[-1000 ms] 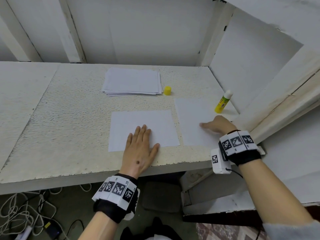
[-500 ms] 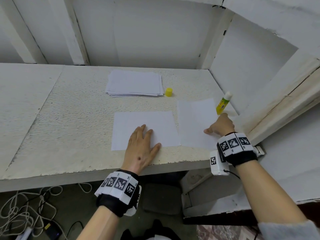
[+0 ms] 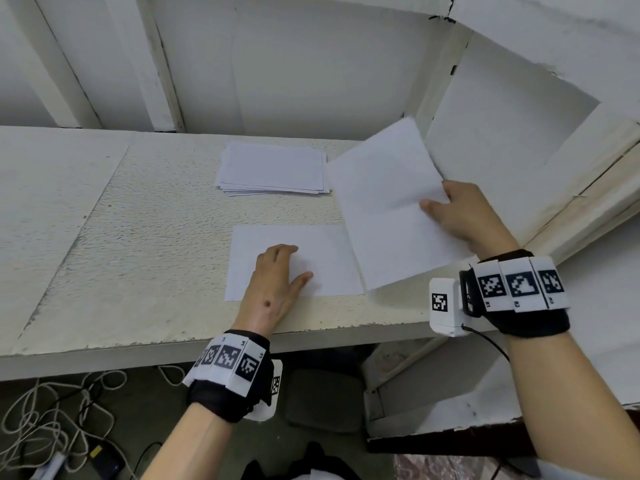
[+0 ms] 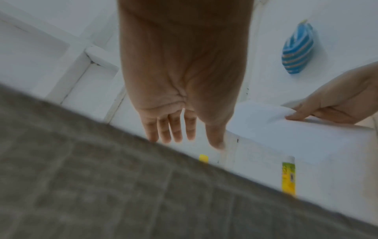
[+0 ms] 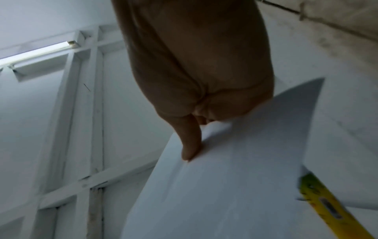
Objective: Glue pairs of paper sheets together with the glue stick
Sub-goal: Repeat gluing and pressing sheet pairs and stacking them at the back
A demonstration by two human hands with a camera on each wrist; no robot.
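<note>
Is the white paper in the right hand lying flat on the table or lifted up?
Lifted up. The right hand pinches the white paper sheet at its edge, and it tilts above the rough white table.

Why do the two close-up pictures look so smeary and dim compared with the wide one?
Head view: evenly lit and sharp, straight edges bowed by the wide lens. Left wrist view: the grey foreground is pure blur, the left hand shaded. Right wrist view: the right hand is dark, the lifted sheet soft, a tube light glaring.
</note>
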